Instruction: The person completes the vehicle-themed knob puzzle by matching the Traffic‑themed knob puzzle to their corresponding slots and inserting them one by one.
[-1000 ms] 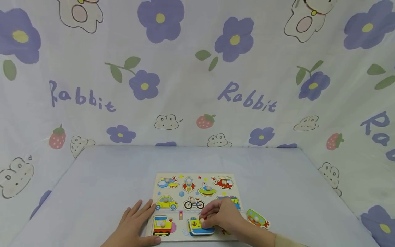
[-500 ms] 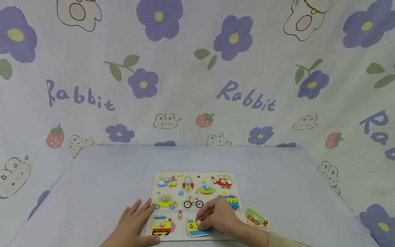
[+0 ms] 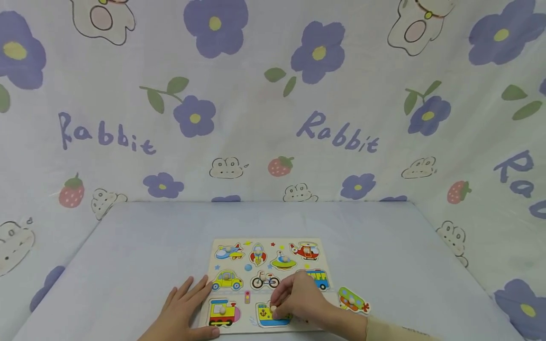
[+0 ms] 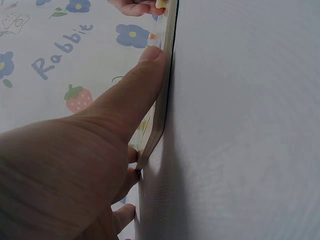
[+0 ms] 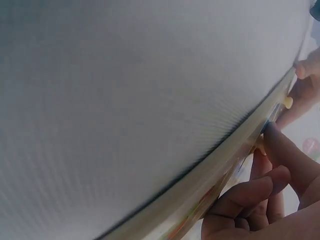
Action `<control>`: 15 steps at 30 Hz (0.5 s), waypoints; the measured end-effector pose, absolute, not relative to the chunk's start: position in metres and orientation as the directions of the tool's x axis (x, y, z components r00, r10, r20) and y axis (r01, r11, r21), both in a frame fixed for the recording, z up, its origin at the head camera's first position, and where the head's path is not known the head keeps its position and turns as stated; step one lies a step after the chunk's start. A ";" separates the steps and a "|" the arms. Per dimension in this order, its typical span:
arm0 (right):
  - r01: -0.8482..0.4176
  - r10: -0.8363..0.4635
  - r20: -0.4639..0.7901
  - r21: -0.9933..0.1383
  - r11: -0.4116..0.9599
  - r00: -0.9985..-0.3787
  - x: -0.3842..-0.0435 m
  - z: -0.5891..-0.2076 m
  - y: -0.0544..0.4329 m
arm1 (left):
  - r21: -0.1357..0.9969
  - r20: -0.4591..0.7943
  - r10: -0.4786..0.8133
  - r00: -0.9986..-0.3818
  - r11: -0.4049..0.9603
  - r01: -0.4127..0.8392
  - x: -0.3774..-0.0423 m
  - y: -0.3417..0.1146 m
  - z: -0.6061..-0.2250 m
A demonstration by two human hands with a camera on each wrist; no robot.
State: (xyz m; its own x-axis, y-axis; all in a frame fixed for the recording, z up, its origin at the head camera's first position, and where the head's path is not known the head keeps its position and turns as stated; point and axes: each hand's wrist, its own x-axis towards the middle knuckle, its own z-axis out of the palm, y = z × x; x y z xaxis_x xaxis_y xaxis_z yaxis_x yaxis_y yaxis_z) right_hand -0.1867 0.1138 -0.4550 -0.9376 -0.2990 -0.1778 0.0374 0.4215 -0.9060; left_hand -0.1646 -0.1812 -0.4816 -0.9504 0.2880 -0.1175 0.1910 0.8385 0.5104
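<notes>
A wooden peg puzzle board (image 3: 256,299) lies on the table with several vehicle pieces in it. My right hand (image 3: 302,299) pinches the round knob of a yellow and blue ship piece (image 3: 264,320), which lies in the board's front row, partly covered by the fingers. In the right wrist view, the fingertips of the right hand (image 5: 250,205) are close over the board. My left hand (image 3: 181,308) rests with spread fingers on the board's left side. Its thumb lies along the board's front edge in the left wrist view. A green submarine piece (image 3: 354,300) lies off the board, right of it.
Around the ship sit a train piece (image 3: 223,312), a bicycle piece (image 3: 265,281), a car piece (image 3: 227,281) and a bus piece (image 3: 320,279). The pale table (image 3: 170,237) extends behind the board to a patterned cloth wall (image 3: 256,118).
The ship piece was tilted and raised a second ago; it has come down and now lies flat in the board, with the right hand slightly further left. The left hand has kept its place.
</notes>
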 end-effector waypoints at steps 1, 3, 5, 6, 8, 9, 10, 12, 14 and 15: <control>0.040 -0.299 -0.181 -0.905 0.423 -0.937 -0.186 -0.455 0.114 | 0.508 -0.119 0.287 -0.951 0.840 0.190 -0.165 -0.181 -0.482; 0.030 -0.302 -0.175 -0.902 0.432 -0.937 -0.186 -0.456 0.114 | 0.504 -0.119 0.284 -0.951 0.843 0.188 -0.165 -0.182 -0.483; 0.021 -0.302 -0.168 -0.901 0.433 -0.939 -0.185 -0.456 0.114 | 0.503 -0.119 0.279 -0.953 0.844 0.184 -0.165 -0.182 -0.483; 0.017 -0.302 -0.163 -0.901 0.433 -0.939 -0.185 -0.457 0.114 | 0.504 -0.120 0.276 -0.954 0.845 0.181 -0.165 -0.182 -0.484; 0.010 -0.304 -0.157 -0.901 0.434 -0.940 -0.185 -0.457 0.113 | 0.506 -0.122 0.274 -0.954 0.844 0.178 -0.165 -0.182 -0.484; 0.011 -0.305 -0.157 -0.902 0.432 -0.939 -0.185 -0.457 0.114 | 0.507 -0.124 0.273 -0.954 0.844 0.176 -0.165 -0.182 -0.484; 0.013 -0.306 -0.159 -0.903 0.430 -0.939 -0.186 -0.457 0.114 | 0.508 -0.124 0.276 -0.953 0.843 0.179 -0.164 -0.182 -0.483; 0.017 -0.308 -0.162 -0.905 0.426 -0.938 -0.186 -0.456 0.113 | 0.508 -0.124 0.280 -0.952 0.842 0.181 -0.164 -0.182 -0.482; 0.020 -0.308 -0.164 -0.906 0.423 -0.937 -0.186 -0.455 0.113 | 0.506 -0.123 0.280 -0.952 0.843 0.183 -0.164 -0.182 -0.482; 0.021 -0.308 -0.166 -0.906 0.422 -0.937 -0.186 -0.455 0.113 | 0.506 -0.122 0.279 -0.952 0.843 0.182 -0.164 -0.182 -0.481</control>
